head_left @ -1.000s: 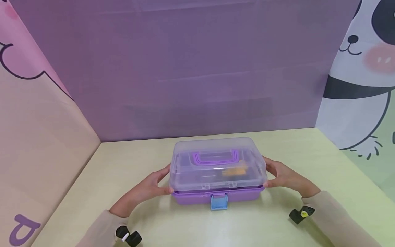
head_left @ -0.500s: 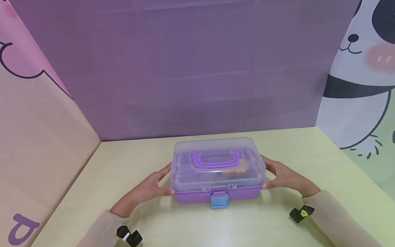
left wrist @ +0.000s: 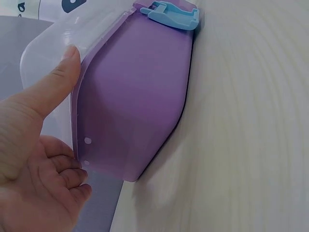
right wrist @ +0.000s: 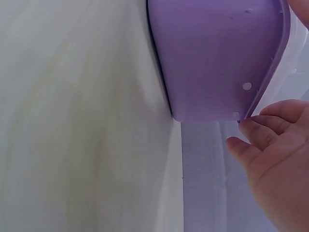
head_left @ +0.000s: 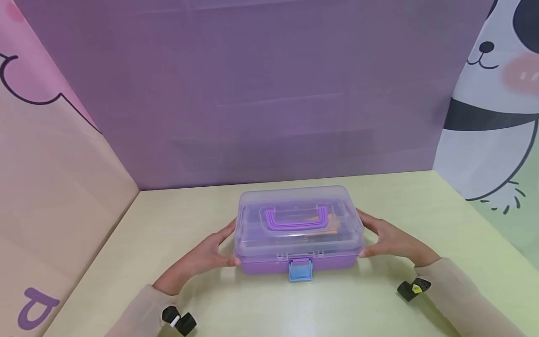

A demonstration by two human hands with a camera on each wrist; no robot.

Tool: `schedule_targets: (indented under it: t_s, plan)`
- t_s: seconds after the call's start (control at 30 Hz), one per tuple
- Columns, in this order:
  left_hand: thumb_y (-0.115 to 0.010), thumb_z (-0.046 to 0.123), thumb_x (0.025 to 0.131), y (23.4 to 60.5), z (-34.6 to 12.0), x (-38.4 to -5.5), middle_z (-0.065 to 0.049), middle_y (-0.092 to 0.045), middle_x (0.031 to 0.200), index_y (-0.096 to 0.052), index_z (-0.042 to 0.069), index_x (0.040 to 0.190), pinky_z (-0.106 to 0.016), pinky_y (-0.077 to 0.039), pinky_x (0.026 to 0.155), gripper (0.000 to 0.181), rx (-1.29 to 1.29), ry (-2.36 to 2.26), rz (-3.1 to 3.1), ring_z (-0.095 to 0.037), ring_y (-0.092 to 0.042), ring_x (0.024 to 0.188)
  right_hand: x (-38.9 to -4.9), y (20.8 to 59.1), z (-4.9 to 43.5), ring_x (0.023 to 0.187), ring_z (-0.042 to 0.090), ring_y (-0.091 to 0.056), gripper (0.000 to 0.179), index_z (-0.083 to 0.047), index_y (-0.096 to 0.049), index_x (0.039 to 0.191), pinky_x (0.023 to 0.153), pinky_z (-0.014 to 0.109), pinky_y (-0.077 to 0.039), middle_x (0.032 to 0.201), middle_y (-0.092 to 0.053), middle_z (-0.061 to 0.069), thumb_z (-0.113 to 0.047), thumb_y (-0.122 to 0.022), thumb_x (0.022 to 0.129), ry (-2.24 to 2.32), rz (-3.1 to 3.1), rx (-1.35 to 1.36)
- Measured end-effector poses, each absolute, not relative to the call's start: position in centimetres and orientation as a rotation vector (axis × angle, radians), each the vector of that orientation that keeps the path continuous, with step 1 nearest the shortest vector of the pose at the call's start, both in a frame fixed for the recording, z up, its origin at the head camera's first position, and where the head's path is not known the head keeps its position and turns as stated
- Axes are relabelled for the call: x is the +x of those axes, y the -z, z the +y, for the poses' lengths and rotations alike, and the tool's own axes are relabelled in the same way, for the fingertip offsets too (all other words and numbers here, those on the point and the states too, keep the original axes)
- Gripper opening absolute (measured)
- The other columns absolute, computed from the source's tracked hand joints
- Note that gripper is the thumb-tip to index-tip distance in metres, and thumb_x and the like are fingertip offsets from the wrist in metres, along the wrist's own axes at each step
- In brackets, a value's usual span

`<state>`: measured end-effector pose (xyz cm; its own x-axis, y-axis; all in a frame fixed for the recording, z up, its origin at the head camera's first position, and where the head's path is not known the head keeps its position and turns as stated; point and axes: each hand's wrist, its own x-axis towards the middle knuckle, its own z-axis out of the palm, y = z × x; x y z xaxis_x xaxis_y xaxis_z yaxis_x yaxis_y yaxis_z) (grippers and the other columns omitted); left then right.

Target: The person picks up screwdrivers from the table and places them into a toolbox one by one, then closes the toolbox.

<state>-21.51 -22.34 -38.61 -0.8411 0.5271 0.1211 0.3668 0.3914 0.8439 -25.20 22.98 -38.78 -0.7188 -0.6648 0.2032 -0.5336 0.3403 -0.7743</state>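
Observation:
A purple storage box (head_left: 337, 262) with a clear lid (head_left: 252, 234) sits on the table, the lid down on the base. A purple handle (head_left: 296, 220) lies on top, and something orange (head_left: 332, 224) shows blurrily through the lid. The blue latch (head_left: 301, 270) hangs unfastened at the front. My left hand (head_left: 204, 255) grips the left end, its thumb along the lid's rim at the front and its fingers round the back corner. On the opposite end my right hand (head_left: 391, 241) holds the box likewise, fingertips at the rear corner in the right wrist view.
The pale table (head_left: 177, 220) meets a purple back wall (head_left: 269, 93) behind the box. A beige and pink printed panel (head_left: 54, 178) stands at the left, and a panda-printed panel (head_left: 497, 150) at the right. Both sleeves carry black wrist devices.
The clear lid has come down at the front, and the gap between it and the purple base has shut. Both hands stay at the ends of the box. The view shifts slightly.

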Motion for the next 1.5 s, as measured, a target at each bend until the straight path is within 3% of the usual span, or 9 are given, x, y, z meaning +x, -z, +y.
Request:
schedule_targets:
  t_s: [0.17,0.47,0.83,1.13,1.27,1.4,1.5]
  plan:
    - [-0.082,0.028,0.071,38.8,-22.2,-21.5,-0.016,-0.014,0.155,-0.016,0.008,0.151,-0.062,-0.015,0.109,0.106,0.797,-1.419,2.479,-0.039,-0.012,0.14,-24.6,38.8,23.2,0.133,-0.004,-0.027,0.104,-0.022,-0.018,0.152,0.104,0.017,-0.028,0.153,-0.027,0.013,-0.014,-0.08,0.069,1.294,2.479,-1.048]
    - [-0.081,0.03,0.072,38.9,-21.9,-21.9,-0.019,-0.013,0.155,-0.014,0.006,0.151,-0.063,-0.015,0.109,0.106,0.828,-1.378,2.501,-0.041,-0.012,0.14,-24.4,38.8,23.4,0.131,-0.008,-0.026,0.104,-0.017,-0.018,0.152,0.102,0.01,-0.024,0.152,-0.025,0.018,-0.013,-0.081,0.069,1.318,2.485,-1.043]
    - [-0.082,0.027,0.072,39.0,-21.9,-21.7,-0.014,-0.015,0.155,-0.015,0.014,0.152,-0.062,-0.016,0.109,0.105,0.823,-1.418,2.484,-0.038,-0.013,0.141,-24.4,38.9,23.5,0.131,-0.008,-0.025,0.105,-0.007,-0.017,0.151,0.102,0.01,-0.023,0.151,-0.023,0.024,-0.011,-0.081,0.069,1.316,2.476,-1.054]
    - [-0.082,0.023,0.072,39.2,-22.2,-21.2,-0.015,-0.017,0.155,-0.018,0.012,0.151,-0.063,-0.017,0.109,0.103,0.76,-1.439,2.479,-0.04,-0.014,0.14,-23.3,38.6,23.2,0.132,-0.01,-0.018,0.092,-0.005,-0.026,0.149,0.102,0.005,-0.018,0.151,-0.026,0.021,-0.026,-0.079,0.076,1.171,2.6,-1.103]
    - [-0.081,0.02,0.074,39.5,-22.1,-21.1,-0.014,-0.016,0.156,-0.018,0.01,0.151,-0.063,-0.015,0.109,0.101,0.736,-1.454,2.465,-0.04,-0.012,0.141,-22.8,38.0,23.0,0.134,-0.005,-0.019,0.087,-0.007,-0.031,0.147,0.103,0.006,-0.017,0.15,-0.028,0.023,-0.03,-0.078,0.077,1.072,2.671,-1.191]
    - [-0.081,0.022,0.074,39.3,-22.0,-21.1,-0.013,-0.016,0.156,-0.018,0.014,0.152,-0.064,-0.015,0.109,0.101,0.74,-1.451,2.461,-0.04,-0.012,0.141,-22.3,36.9,23.0,0.136,0.008,-0.026,0.085,-0.009,-0.036,0.146,0.103,0.006,-0.019,0.147,-0.034,0.022,-0.034,-0.078,0.076,0.935,2.782,-1.264]
    - [-0.081,0.024,0.073,39.1,-21.9,-21.0,-0.013,-0.016,0.156,-0.017,0.016,0.152,-0.065,-0.016,0.108,0.102,0.748,-1.443,2.469,-0.04,-0.013,0.141,-22.0,35.8,23.1,0.134,0.011,-0.03,0.085,-0.006,-0.037,0.144,0.102,0.004,-0.02,0.145,-0.038,0.023,-0.032,-0.078,0.075,0.889,2.843,-1.298]
